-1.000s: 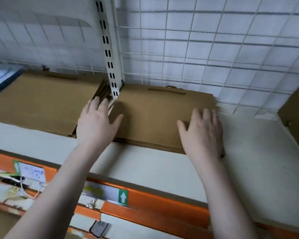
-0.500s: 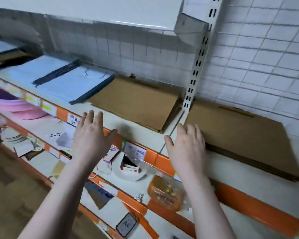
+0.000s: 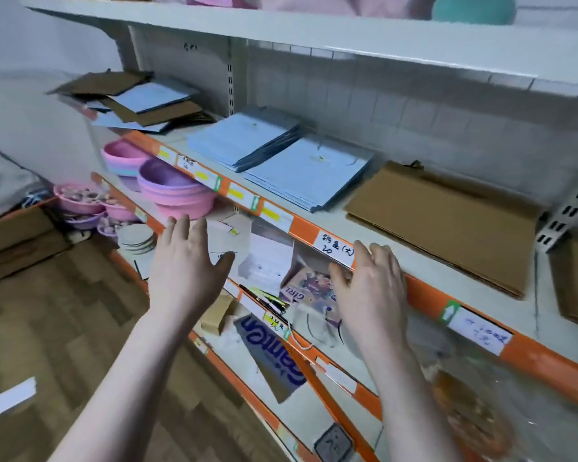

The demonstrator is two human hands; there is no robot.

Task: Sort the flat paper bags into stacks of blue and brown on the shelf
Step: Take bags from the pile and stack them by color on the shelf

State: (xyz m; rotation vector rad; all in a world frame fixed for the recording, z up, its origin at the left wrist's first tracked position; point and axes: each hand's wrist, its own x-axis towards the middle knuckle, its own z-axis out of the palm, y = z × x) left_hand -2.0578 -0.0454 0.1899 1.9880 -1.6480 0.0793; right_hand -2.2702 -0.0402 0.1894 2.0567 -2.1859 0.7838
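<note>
Both hands have pulled back off the brown bags; my left hand (image 3: 184,271) and right hand (image 3: 369,288) hover at frame centre before the orange shelf edge (image 3: 424,295), fingers spread, holding nothing. At centre right lies the brown stack (image 3: 444,221), beside two blue stacks (image 3: 309,175). A mixed unsorted pile (image 3: 137,101) sits upper left.

Both forearms are bare to the frame edge, no sleeves, with slim wrists.
</note>
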